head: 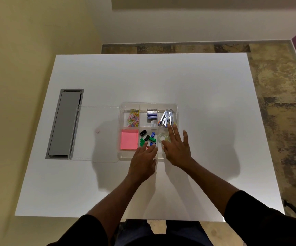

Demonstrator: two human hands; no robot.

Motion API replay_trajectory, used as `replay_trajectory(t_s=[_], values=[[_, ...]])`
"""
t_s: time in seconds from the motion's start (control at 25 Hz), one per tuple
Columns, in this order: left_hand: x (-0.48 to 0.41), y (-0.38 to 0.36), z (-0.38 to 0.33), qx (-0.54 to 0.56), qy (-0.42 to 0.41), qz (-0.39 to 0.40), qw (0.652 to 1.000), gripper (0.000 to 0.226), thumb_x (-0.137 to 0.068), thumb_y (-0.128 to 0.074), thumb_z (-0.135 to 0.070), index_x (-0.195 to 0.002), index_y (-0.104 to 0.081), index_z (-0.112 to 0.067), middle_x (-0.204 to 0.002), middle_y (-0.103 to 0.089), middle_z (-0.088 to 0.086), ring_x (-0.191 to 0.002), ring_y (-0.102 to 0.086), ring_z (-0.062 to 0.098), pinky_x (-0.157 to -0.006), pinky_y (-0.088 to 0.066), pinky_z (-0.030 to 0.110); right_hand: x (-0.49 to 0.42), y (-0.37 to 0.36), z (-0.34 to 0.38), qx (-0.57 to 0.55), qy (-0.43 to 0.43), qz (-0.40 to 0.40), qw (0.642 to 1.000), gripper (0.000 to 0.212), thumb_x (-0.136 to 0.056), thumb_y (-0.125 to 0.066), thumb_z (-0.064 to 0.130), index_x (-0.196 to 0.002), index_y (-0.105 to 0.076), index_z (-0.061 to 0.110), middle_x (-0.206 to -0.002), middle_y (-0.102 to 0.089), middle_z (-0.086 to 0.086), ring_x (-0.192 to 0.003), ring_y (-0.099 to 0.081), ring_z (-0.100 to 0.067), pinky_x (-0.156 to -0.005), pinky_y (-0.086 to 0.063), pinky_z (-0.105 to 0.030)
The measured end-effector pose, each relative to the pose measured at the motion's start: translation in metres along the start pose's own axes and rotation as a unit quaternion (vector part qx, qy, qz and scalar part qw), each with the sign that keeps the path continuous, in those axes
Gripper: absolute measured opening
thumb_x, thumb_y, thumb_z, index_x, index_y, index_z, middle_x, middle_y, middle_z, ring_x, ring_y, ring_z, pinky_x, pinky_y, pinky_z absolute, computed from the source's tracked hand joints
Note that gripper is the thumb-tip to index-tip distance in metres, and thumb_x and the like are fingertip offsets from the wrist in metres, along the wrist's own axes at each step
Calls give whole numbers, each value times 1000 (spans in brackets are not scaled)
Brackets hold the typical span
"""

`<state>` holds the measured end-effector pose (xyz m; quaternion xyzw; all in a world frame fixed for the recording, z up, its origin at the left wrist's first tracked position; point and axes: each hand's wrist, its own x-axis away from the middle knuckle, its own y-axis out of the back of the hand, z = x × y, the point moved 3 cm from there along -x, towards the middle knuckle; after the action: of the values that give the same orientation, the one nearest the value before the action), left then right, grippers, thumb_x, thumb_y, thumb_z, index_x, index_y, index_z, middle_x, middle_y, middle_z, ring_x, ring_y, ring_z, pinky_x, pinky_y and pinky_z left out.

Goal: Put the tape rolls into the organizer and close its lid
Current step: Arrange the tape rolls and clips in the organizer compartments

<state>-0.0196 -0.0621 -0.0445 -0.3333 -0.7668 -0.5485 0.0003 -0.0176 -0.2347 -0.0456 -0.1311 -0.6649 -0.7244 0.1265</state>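
Observation:
A clear plastic organizer (176,110) with six compartments stands in the middle of the white table. Clear tape rolls (163,137) lie in its near right compartment, partly hidden under my right hand. My right hand (176,148) is spread flat over that compartment, fingers apart, holding nothing. My left hand (143,158) hovers over the organizer's near edge at the middle compartment, fingers apart and empty. The clear lid (95,134) lies flat on the table, touching the organizer's left side.
The other compartments hold coloured paper clips (134,117), staple boxes (151,115), metal clips (166,117), pink sticky notes (129,139) and coloured binder clips (148,138). A grey cable hatch (65,123) is set into the table at the left.

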Motion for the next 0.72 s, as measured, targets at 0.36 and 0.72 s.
replay_trajectory(t_s=[0.36,0.72], values=[[4,-12,-2,-51,-35,76,995,77,-107,-61,-29,-171,-19,-22,-182,-14,2,-170,-1,26,-136,-10,55,-4,0,3,7,-13,22,1000,41,-112,-38,50,-147,-56,39,-180,11,-9,-167,15,-36,-131,0,-68],[4,-9,-4,-77,-41,102,991,81,-107,-60,-29,-172,-13,-22,-182,-8,2,-170,3,26,-137,-5,60,-10,1,5,28,-6,31,999,57,-111,-35,58,-164,-32,39,-179,16,-9,-166,18,-38,-131,-1,-70]])
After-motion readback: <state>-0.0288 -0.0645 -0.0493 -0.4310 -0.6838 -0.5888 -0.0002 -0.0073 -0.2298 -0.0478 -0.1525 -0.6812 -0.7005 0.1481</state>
